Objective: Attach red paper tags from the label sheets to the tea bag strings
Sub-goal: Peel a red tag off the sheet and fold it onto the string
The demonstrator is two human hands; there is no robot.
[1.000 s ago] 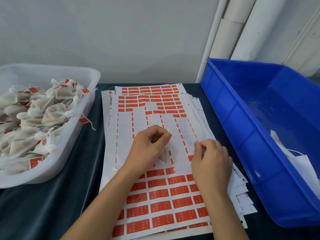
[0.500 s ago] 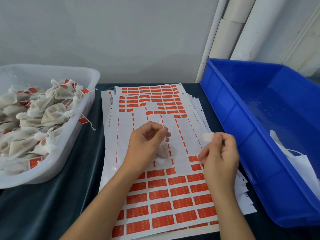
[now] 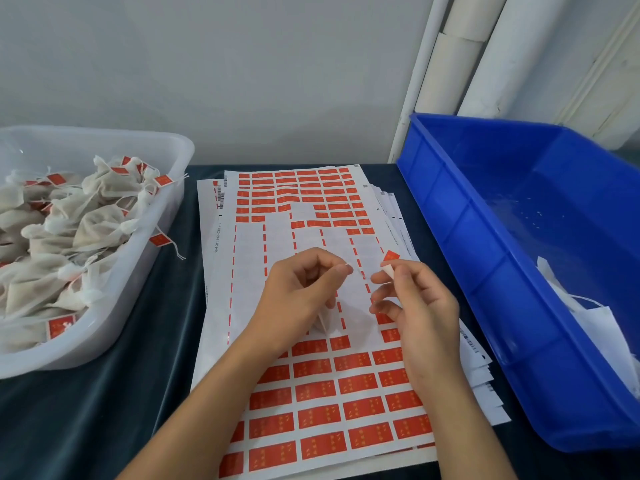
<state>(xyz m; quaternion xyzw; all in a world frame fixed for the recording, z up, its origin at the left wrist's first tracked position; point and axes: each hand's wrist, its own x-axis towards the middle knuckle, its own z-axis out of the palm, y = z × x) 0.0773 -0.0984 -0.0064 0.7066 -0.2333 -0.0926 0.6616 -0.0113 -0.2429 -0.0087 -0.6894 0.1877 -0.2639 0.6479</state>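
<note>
A stack of label sheets [image 3: 311, 403] with rows of red tags lies in the middle of the dark table. Above it my left hand [image 3: 298, 296] grips a small white tea bag [image 3: 323, 322] that hangs below the palm, and pinches the end of its string [image 3: 347, 266] between thumb and forefinger. Just to the right, my right hand [image 3: 415, 306] pinches a peeled red tag [image 3: 389, 261], partly folded, white backside showing. A small gap separates the tag from the string end.
A clear plastic tub [image 3: 162, 216] at the left holds several tagged tea bags [image 3: 79, 230]. A blue bin [image 3: 485, 271] at the right holds some white material [image 3: 595, 327] in its near corner. White pipes [image 3: 460, 57] run up the wall behind.
My right hand peeled a red tag off the sheet, lifted it and brought it toward the string end. My left hand rose slightly with the tea bag.
</note>
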